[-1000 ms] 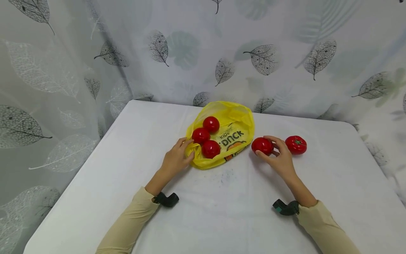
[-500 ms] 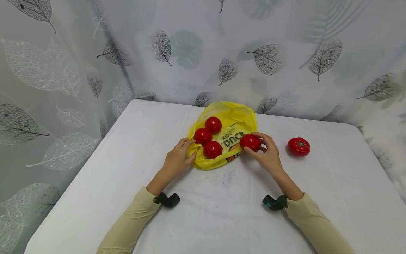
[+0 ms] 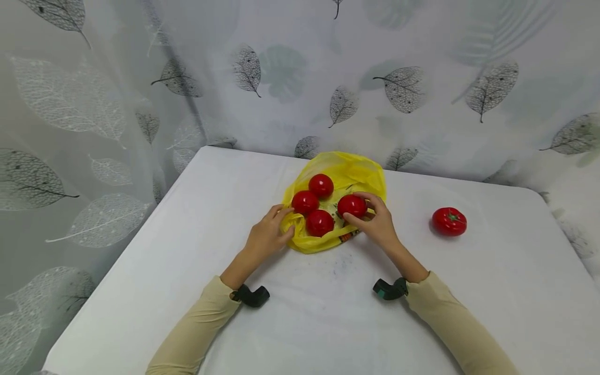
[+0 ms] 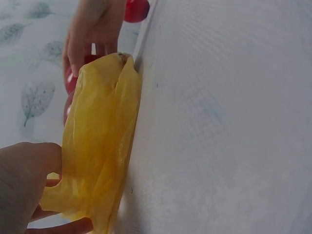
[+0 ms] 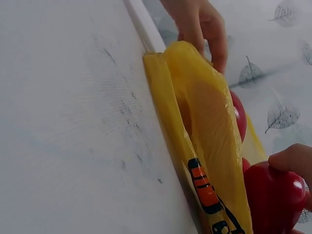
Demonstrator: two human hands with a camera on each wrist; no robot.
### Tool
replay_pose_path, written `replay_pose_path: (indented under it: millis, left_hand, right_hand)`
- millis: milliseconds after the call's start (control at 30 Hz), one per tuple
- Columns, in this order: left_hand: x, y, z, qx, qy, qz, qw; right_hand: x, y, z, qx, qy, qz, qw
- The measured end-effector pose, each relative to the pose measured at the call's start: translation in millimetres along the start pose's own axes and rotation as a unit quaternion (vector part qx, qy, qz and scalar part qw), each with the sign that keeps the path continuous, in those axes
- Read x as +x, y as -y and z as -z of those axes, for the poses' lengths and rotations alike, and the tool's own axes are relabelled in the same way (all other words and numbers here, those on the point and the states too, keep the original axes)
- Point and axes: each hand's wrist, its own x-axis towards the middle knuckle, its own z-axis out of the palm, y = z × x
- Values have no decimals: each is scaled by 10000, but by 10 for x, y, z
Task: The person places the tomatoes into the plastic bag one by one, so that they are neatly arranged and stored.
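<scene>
My right hand grips a glossy red tomato from its right side, over the open yellow plastic bag. Three more red tomatoes lie clustered on the bag's left part. At the bag's left edge, my left hand pinches the crumpled yellow film between thumb and fingers. In the right wrist view, thumb and fingers curl round the held tomato, just behind the bag's front wall. The left wrist view shows the bag's raised front side, which mostly hides the tomatoes behind it.
Another red tomato with a green stem top sits on the white table, right of the bag. Behind the table's back edge hangs a leaf-patterned curtain. Each wrist carries a dark camera mount.
My right hand has carried its tomato leftward, from the table beside the bag to over the bag's inside. The left hand keeps its hold on the bag's edge.
</scene>
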Motion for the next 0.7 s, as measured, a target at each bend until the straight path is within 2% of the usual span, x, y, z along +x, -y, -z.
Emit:
replay_pose_path:
  millis: [200, 700]
  left_hand:
    - [-8, -7, -4, -22, 80, 78, 9999]
    - [-5, 2, 5, 66, 169, 160, 9997]
  right_hand:
    - [109, -30, -108, 3, 143, -28, 9999]
    - [225, -16, -238, -241, 572, -58, 9981]
